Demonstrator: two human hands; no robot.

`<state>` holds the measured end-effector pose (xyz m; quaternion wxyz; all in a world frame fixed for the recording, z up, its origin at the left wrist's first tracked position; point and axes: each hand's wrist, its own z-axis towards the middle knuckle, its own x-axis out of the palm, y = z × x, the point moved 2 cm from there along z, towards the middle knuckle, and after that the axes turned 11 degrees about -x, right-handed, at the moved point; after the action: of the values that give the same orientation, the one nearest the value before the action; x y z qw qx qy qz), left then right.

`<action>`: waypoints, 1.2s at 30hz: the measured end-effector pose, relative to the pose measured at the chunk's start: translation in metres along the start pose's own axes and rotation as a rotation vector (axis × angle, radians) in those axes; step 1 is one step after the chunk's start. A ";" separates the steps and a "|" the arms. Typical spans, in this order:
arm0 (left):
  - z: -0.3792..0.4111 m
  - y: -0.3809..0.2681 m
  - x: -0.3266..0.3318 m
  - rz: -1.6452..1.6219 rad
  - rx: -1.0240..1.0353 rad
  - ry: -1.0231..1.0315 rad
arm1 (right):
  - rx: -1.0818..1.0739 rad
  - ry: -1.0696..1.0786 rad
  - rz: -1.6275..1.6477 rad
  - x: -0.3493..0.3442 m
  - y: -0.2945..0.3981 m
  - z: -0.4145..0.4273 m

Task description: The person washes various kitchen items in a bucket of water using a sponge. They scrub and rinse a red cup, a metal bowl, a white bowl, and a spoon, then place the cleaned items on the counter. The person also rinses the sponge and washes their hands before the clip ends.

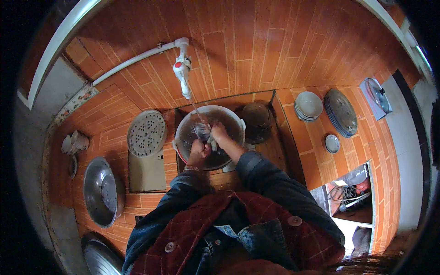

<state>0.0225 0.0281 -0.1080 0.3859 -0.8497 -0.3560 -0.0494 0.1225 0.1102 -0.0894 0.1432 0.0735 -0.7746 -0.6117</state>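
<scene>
Both my hands are over a white bucket point(180, 125) of murky water that stands in the tiled basin. A thin stream falls from the white plastic tap point(185, 90) into it. A clear, shiny item, perhaps a glass or a bowl point(202, 130), lies under the stream between my hands. My right hand point(218, 133) grips a pale, wet cloth point(213, 143) against it. My left hand point(200, 148) is curled at the lower left of the item; the fingers' hold on it is partly hidden.
Stacked dark bowls point(256, 115) stand in the basin, right of the bucket. Further right are stacked bowls point(309, 104), oval plates point(341, 111) and a small dish point(332, 143). On the left are a perforated round plate point(147, 134), a large metal basin point(103, 192) and cups point(79, 141).
</scene>
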 end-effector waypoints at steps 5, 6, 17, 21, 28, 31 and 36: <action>-0.058 -0.046 0.035 0.482 0.647 -0.307 | -0.306 0.214 -0.745 -0.016 0.038 -0.068; -0.066 -0.051 0.033 0.567 0.773 -0.331 | -0.317 0.265 -0.756 -0.026 0.068 -0.086; -0.068 -0.028 0.049 0.640 0.971 0.323 | -0.480 0.049 -1.153 -0.101 0.112 -0.087; -0.095 -0.034 0.079 0.758 0.796 0.391 | -0.658 -0.087 -1.277 -0.130 0.119 -0.087; -0.064 -0.072 0.004 0.881 0.734 0.019 | -0.596 -0.940 -0.949 -0.292 0.184 -0.091; -0.045 -0.082 -0.041 1.039 0.859 -0.222 | -0.332 -0.898 -0.883 -0.351 0.193 -0.102; 0.006 -0.089 -0.084 1.192 0.673 -0.325 | -0.034 -0.961 -0.968 -0.418 0.156 -0.075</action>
<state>-0.0984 0.0245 -0.0871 0.5310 -0.7310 0.1211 0.4111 0.5517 0.1994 0.0226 -0.5052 0.1295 -0.6224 -0.5836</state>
